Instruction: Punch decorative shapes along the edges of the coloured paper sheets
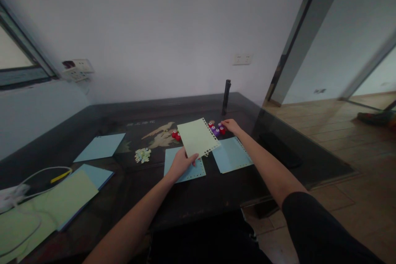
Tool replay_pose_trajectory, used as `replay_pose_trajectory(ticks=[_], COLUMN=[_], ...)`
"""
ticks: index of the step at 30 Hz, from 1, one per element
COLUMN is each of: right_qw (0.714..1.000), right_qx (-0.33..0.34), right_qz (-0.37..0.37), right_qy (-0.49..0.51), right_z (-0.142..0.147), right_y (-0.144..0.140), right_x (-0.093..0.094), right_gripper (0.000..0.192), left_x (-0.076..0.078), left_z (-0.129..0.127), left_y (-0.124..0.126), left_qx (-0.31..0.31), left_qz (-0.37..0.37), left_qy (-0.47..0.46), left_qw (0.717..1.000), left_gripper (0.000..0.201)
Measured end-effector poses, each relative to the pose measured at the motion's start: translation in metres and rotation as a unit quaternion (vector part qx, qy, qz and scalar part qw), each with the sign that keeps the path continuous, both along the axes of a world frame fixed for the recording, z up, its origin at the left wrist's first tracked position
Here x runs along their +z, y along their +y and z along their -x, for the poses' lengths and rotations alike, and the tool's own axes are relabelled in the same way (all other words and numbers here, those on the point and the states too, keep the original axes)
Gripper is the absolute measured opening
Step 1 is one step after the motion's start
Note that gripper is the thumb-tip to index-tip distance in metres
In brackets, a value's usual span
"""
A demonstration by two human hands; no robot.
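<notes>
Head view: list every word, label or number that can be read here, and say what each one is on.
Nothing can be read for certain.
Table: a short row of pale characters by the inlaid picture, too blurred to read.
Green sheet in the left hand: no print, only punched edge holes.
Blue sheets: no print.
Punches at the right hand: too small to tell.
</notes>
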State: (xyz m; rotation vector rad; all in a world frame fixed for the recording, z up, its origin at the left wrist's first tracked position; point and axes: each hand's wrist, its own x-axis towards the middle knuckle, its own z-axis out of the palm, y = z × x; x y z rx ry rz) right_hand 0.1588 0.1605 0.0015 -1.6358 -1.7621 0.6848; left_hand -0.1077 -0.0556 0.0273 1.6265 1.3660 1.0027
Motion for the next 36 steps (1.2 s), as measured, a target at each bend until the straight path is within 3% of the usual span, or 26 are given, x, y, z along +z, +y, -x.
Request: replay_pose_trajectory(ticks=[10, 14, 16, 17, 20, 23, 26, 31, 33, 36], right_qw=[0.995, 0.992, 0.986, 0.983, 0.968, 0.948, 0.941, 0.954, 0.96, 0.969], right_qx=[0.023, 0.01, 0.053, 0.078, 0.15, 0.163, 0.143, 0.121, 0.106, 0.069], right_qz=[-0.008, -0.062, -0.116, -0.108, 0.004, 0.07, 0.087, 0.086, 0.078, 0.057], right_qy=[0.1, 0.108, 0.109, 0.126, 0.199, 0.266, 0.295, 0.259, 0.246, 0.23], right_z=[0.003, 0.001, 0.005, 0.008, 0.019, 0.024, 0.022, 0.007, -0.001, -0.016], right_y=[-0.027, -0.059, -0.081, -0.092, -0.122, -0.139, -0.147, -0.155, -0.157, -0.157], right_x=[0.011, 0.025, 0.031, 0.033, 0.037, 0.036, 0.036, 0.041, 0.045, 0.049], right_gripper=[0.024, 0.021, 0.019, 0.02, 0.024, 0.024, 0.024, 0.02, 0.025, 0.035], left_x=[0.001, 0.002, 0.002, 0.002, 0.001, 0.001, 0.002, 0.01, 0.017, 0.027], left_z=[-0.001, -0.003, -0.004, -0.004, -0.005, -0.004, -0.003, -0.013, -0.022, -0.037], left_y=[-0.001, -0.002, -0.003, -0.004, -0.005, -0.005, -0.003, -0.002, -0.001, 0.005], left_qx=[-0.009, -0.008, -0.015, -0.02, -0.045, -0.079, -0.081, -0.004, 0.013, 0.009], left_qz=[0.007, 0.013, 0.017, 0.02, 0.034, 0.052, 0.038, 0.024, 0.008, -0.015], left_qy=[0.005, 0.007, 0.001, -0.001, -0.004, -0.013, -0.042, -0.126, -0.126, -0.1], left_qw=[1.0, 1.0, 1.0, 1.0, 0.998, 0.995, 0.995, 0.992, 0.992, 0.995], left_gripper=[0.018, 0.021, 0.024, 0.025, 0.028, 0.032, 0.035, 0.051, 0.062, 0.06])
